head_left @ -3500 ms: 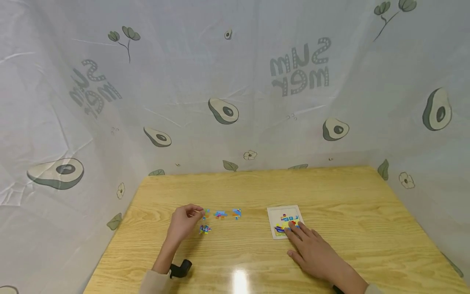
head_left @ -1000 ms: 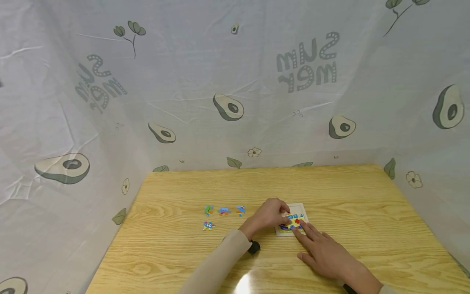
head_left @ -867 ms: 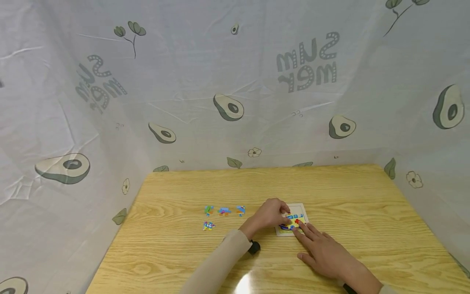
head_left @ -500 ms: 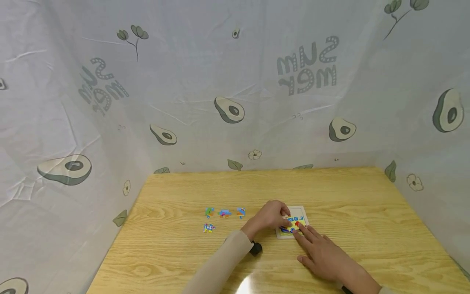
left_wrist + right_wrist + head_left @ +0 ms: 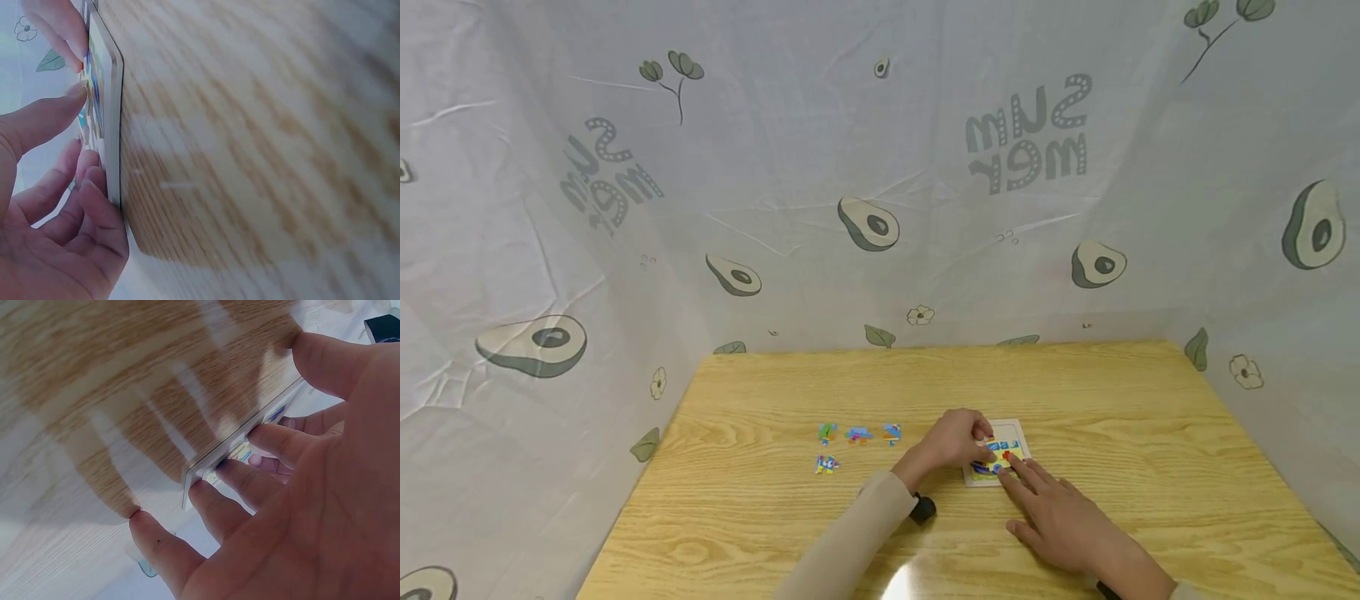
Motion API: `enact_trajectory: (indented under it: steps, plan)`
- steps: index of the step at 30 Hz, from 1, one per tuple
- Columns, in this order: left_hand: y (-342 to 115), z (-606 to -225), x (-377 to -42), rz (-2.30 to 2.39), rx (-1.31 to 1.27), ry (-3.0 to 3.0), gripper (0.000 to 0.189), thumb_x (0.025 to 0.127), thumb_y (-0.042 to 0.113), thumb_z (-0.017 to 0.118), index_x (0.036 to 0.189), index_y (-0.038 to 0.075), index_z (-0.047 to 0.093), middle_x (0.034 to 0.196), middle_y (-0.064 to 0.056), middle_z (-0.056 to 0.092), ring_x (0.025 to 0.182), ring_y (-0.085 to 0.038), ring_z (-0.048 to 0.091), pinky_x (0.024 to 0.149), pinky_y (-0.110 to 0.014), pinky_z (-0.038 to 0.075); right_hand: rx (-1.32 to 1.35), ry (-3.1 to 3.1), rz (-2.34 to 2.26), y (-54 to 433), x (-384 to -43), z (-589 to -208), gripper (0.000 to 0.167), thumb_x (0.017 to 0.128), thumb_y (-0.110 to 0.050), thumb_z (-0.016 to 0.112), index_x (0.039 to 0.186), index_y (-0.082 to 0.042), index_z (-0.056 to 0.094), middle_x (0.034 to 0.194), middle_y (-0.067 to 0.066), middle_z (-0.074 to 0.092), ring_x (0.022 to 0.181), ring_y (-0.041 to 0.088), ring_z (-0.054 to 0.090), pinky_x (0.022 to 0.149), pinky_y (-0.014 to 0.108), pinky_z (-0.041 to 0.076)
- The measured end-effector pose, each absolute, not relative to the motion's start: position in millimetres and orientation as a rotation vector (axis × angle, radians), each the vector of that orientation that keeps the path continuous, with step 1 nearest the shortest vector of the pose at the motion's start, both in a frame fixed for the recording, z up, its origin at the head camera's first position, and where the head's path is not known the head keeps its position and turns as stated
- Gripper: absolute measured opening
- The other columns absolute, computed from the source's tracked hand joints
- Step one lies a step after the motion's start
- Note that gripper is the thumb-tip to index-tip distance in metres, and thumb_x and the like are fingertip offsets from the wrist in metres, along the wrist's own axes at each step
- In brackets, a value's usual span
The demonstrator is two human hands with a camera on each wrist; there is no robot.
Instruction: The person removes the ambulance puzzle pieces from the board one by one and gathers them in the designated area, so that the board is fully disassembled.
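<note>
A small white-framed puzzle board (image 5: 1013, 426) lies on the table, holding joined pieces that show a yellow vehicle with blue windows and a red cross (image 5: 1007, 456). My left hand (image 5: 949, 439) reaches over its left side, thumb and fingertips pinching a puzzle piece (image 5: 84, 117), mostly hidden by the fingers. My right hand (image 5: 1060, 518) lies flat at the board's lower right, fingers spread. In the right wrist view, several straight fingertips (image 5: 209, 495) rest on the board, while the little finger and thumb touch the table.
Left of the board, several loose puzzle pieces lie on the wooden table (image 5: 760, 517): a green one (image 5: 827, 432), blue ones (image 5: 858, 435) in the same row, and a multicoloured one (image 5: 827, 465) nearer. A patterned white curtain (image 5: 775, 167) surrounds the table's back and sides.
My left hand has moved right from beside the loose pieces to the board and has stayed there over the last second. My right hand keeps its place on the board's lower right.
</note>
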State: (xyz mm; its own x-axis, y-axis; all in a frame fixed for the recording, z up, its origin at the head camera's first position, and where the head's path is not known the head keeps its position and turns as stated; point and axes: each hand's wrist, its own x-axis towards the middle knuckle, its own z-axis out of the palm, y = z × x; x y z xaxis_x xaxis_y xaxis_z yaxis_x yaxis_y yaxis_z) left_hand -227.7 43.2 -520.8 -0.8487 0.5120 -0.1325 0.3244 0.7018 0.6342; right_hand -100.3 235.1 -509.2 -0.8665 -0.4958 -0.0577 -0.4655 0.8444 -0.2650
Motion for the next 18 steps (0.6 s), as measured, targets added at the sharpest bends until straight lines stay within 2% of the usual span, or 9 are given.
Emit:
enact_trajectory:
  steps: [11,18]
  plan:
    - [44.1,-517.7,-223.6,1.029,0.624,2.564,0.025,0.086,0.014,0.087,0.106,0.012,0.073,0.087,0.007,0.066,0.074,-0.002,0.056,0.067,-0.017,0.048,-0.772,2.918,-0.361,234.2,-100.8,-508.9,0.066,0.099,-0.043,0.069,0.153,-0.006,0.054,0.161,0.023,0.048,0.144,0.049,0.050,0.098,0.073,0.050]
    - [47.6,-513.0,-219.6,1.089,0.659,2.561,0.015,0.092,0.011,0.081,0.105,0.012,0.074,0.093,0.003,0.074,0.075,0.000,0.061,0.065,-0.016,0.051,-0.746,2.905,-0.367,233.6,-100.7,-508.5,0.066,0.100,-0.042,0.069,0.154,-0.007,0.053,0.162,0.022,0.047,0.146,0.048,0.048,0.100,0.073,0.049]
